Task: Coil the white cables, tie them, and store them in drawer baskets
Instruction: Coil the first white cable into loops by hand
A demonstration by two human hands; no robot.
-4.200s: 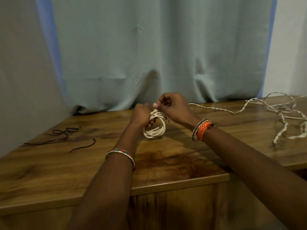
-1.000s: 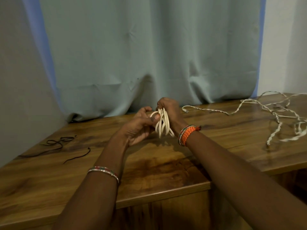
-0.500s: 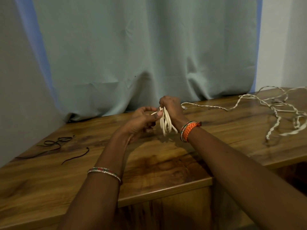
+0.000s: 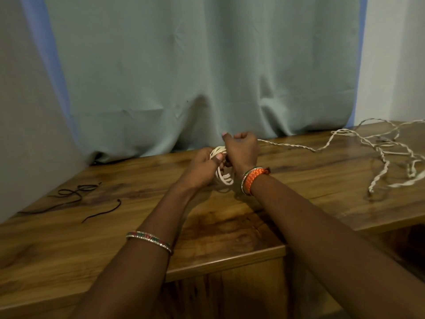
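Coil: a small bundle of white cable loops (image 4: 224,177) is held just above the wooden table (image 4: 69,238), between the two hands, near the table's far edge in front of the curtain. Its top loops show at the left thumb and its lower loops hang out below both hands.
Left hand: the left hand (image 4: 202,168) grips the coil from the left side, with its fingers curled round the loops and the thumb pressed on the top strands.
Right hand: the right hand (image 4: 241,150) is closed in a fist over the right side of the coil, its back turned to the camera. Its thumb and one fingertip stick up at the top. Whether they pinch a strand cannot be told.
Loose cable: a twisted white cable (image 4: 299,146) runs from behind the right hand across the table to the right, ending in an untidy heap (image 4: 395,157) near the right edge.
Wrists: an orange braided band (image 4: 253,178) with thin bangles beside it sits on the right wrist. A thin beaded bangle (image 4: 149,240) sits on the left forearm.
Black ties: thin black cords (image 4: 73,194) lie on the left part of the table, well apart from the hands, and one short piece (image 4: 103,211) lies alone.
Backdrop: a pale grey-green curtain (image 4: 184,65) hangs behind the table, touching its far edge.
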